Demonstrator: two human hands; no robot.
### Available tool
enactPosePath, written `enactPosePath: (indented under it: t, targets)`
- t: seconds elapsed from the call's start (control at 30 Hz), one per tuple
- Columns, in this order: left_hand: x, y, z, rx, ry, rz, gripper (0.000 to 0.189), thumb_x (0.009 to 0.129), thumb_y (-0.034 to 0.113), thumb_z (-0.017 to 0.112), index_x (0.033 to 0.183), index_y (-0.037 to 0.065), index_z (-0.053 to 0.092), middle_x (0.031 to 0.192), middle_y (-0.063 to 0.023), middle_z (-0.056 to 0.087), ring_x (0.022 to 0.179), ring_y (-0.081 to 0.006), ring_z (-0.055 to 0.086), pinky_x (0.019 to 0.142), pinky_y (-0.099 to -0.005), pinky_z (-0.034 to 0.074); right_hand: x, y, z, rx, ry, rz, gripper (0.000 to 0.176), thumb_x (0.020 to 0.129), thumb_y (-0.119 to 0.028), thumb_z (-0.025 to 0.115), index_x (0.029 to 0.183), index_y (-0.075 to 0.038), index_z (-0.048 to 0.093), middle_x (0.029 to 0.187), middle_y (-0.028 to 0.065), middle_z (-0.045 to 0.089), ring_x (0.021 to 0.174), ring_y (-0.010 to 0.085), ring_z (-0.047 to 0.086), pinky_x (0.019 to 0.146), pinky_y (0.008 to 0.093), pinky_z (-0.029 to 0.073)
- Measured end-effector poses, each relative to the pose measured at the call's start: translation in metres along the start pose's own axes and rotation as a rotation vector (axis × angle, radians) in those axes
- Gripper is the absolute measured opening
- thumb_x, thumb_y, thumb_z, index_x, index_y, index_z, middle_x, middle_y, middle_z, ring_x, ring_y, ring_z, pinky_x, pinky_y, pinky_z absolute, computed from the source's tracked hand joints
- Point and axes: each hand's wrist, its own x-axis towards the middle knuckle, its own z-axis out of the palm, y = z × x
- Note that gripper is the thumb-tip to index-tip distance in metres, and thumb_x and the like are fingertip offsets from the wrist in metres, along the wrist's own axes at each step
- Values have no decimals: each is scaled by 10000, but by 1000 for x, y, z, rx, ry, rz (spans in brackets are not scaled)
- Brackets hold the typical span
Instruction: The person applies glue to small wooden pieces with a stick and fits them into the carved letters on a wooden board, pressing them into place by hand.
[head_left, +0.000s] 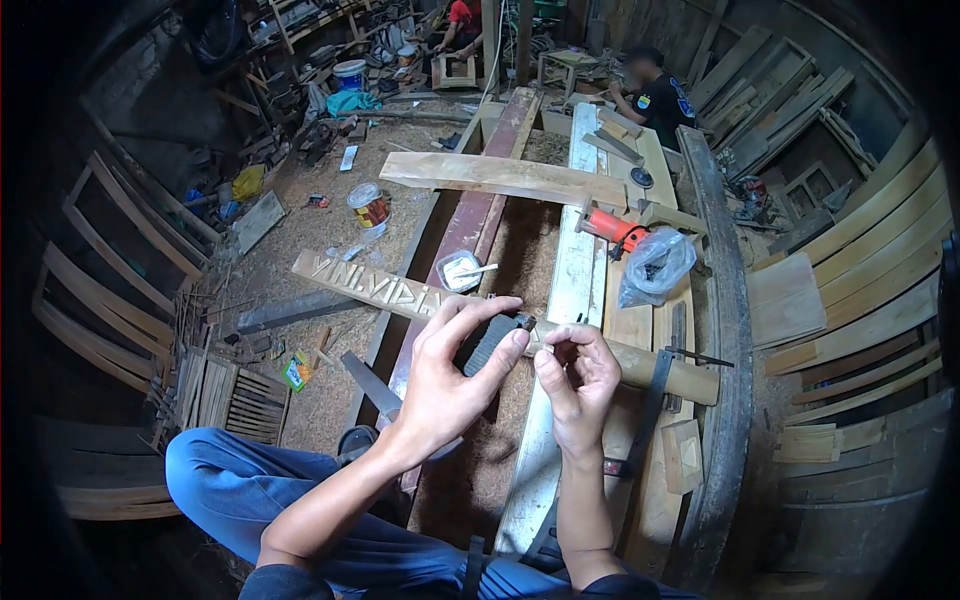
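My left hand (450, 365) is closed around a dark grey ribbed block (486, 343), its thumb and fingers along the block's edges. Close beside it, my right hand (580, 385) has its fingers curled in, thumb and forefinger pinched near the block's right end. What that pinch holds, I cannot tell. Beneath both hands a long wooden board (345, 283) lies across the bench, with raised carved letters "VINI.VIDI" showing at its left; my left hand hides the lettering further along. A dark metal bar (650, 408) crosses the board's right part.
A plastic tub (462, 270) with a stick stands behind the board. Further back are a curved plank (500, 178), a red power tool (612, 228) and a plastic bag (657, 266). A handsaw (372, 387) lies left of my arm. Two people (660, 100) sit at the back.
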Motion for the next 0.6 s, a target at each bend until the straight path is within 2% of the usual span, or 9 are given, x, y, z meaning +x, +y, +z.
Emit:
enactPosePath:
  t: [0.1,0.17,0.27,0.4,0.6]
  targets:
    - [0,1,0,-2,-15,-13,340,897,185,759,1202,48,697,1099,-160,655,1052,-267,655,952,-368,497,0,5,2,26,-14,12,162,899,-48,722,1038,-28,640,934,-18,626,796,36,513,725,201,423]
    - [-1,1,0,-4,-17,1,336,931,206,715,1231,58,685,1044,-85,640,888,-159,560,780,-294,440,0,2,4,56,-6,27,169,900,-46,723,1044,-25,639,940,-14,628,804,37,519,737,200,428]
    - [-2,-1,-1,-35,-32,-58,344,933,221,715,1237,62,684,1044,-74,635,864,-144,530,750,-286,417,2,0,9,115,19,28,180,902,-41,723,1058,-15,637,950,-6,630,818,41,533,753,197,437]
    - [-3,-3,1,-40,-32,-24,342,950,226,699,1247,57,678,1052,-72,631,891,-140,536,785,-282,424,2,2,7,77,0,16,189,903,-23,724,1069,0,637,959,3,626,832,45,540,760,197,443]
    - [-2,-11,1,-183,-45,-120,322,1035,272,591,1251,46,669,1069,-75,625,997,-143,564,908,-293,440,3,8,3,-7,-46,23,169,894,18,715,1047,0,645,1015,30,626,896,62,548,774,216,455]
